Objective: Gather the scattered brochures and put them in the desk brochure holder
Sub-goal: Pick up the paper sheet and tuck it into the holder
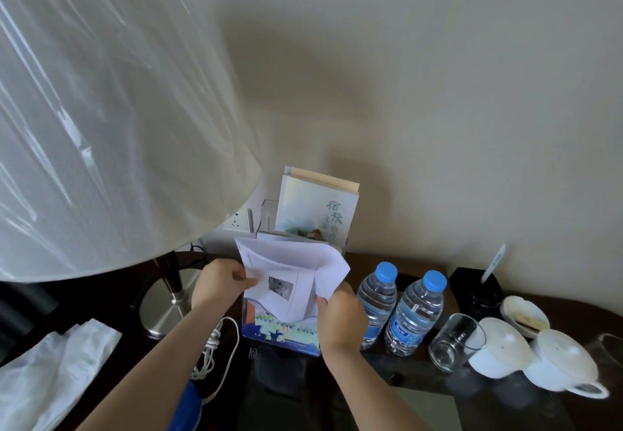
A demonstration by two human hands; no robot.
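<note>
Over the desk holder [268, 210], white brochures [286, 270] are gripped w/ both hands. Left edge is pinched by L hand [219, 284], lower right corner by R hand [340, 316].

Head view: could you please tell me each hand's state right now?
Left hand: pinches the white brochures.
Right hand: grips the same brochures.

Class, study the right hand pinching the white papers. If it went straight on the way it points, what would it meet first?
The right hand points up-left at the clear brochure holder, just behind the white papers it pinches; that is probably first, though depth is unclear.
</note>
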